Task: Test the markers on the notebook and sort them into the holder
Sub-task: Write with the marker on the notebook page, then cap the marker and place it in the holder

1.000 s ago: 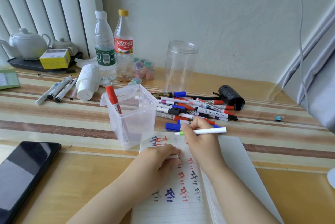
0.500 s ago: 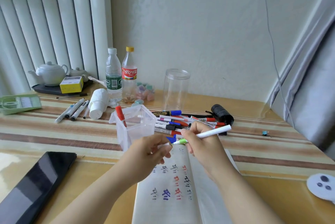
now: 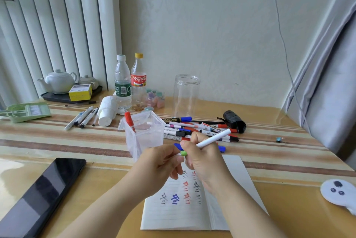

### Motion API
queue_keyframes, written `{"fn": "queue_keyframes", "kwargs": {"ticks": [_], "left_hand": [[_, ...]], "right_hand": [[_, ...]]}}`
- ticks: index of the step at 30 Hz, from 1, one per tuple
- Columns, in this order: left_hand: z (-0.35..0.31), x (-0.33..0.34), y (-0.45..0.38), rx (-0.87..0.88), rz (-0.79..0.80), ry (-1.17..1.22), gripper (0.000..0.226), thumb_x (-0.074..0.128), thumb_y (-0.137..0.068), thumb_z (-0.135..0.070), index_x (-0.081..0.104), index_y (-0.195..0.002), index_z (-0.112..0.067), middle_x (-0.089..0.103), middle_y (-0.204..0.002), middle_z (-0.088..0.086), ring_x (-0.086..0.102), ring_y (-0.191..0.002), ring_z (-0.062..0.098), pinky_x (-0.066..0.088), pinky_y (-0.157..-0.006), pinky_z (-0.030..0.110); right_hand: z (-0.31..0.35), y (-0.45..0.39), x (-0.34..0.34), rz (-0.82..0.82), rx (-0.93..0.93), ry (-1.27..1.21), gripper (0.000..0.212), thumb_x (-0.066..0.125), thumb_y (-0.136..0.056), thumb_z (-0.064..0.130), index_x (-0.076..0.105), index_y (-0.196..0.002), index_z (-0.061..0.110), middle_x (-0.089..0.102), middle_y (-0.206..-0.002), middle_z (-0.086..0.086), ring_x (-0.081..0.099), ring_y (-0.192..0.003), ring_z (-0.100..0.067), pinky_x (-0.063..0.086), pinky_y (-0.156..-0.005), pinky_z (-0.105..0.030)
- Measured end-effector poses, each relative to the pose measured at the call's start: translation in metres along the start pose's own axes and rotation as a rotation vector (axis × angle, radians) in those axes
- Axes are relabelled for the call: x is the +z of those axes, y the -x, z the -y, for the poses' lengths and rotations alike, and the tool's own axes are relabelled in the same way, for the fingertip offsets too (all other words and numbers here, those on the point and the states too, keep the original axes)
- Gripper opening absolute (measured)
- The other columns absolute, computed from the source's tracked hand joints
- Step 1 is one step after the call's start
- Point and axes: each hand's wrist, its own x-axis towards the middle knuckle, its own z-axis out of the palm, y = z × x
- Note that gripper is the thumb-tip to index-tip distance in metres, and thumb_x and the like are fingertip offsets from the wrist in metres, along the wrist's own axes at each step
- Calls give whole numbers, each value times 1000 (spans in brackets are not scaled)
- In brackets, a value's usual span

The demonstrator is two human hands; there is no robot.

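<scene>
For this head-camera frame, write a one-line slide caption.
Both hands, left hand and right hand, cap a green marker above the notebook.

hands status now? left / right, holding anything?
Left hand: fingers pinch the green cap end of the white marker.
Right hand: grips the white marker's barrel, above the notebook.

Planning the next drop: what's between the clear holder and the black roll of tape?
In the head view, the pile of loose markers lies between the holder and the black roll.
</scene>
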Motion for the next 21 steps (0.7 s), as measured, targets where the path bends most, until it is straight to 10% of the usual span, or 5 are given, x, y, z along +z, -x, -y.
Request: {"fn": "queue_keyframes", "kwargs": {"ticks": [9, 15, 21], "left_hand": [[2, -24, -1, -98, -217, -189, 17, 59, -88, -23, 45, -77, -25, 67, -69, -6, 61, -57, 3, 48, -52, 15], [2, -79, -11, -14, -710, -326, 5, 67, -80, -13, 63, -78, -12, 63, -69, 0, 58, -65, 17, 37, -56, 9], [8, -92, -31, -2, -684, -366, 12, 66, -80, -7, 65, -91, -11, 63, -78, 2, 57, -71, 15, 37, -62, 8]], "right_hand": [[-1, -2, 17, 48, 329, 127, 48, 55, -80, 57, 56, -77, 9, 43, -43, 9, 32, -39, -7, 29, -46, -21], [6, -9, 10, -121, 309, 101, 41, 48, -93, 46, 50, -71, 12, 40, -40, 7, 29, -37, -8, 23, -41, -21], [13, -18, 7, -130, 245, 146, 38, 50, -94, 42, 52, -70, 13, 43, -43, 7, 35, -44, -9, 25, -45, -22]]}}
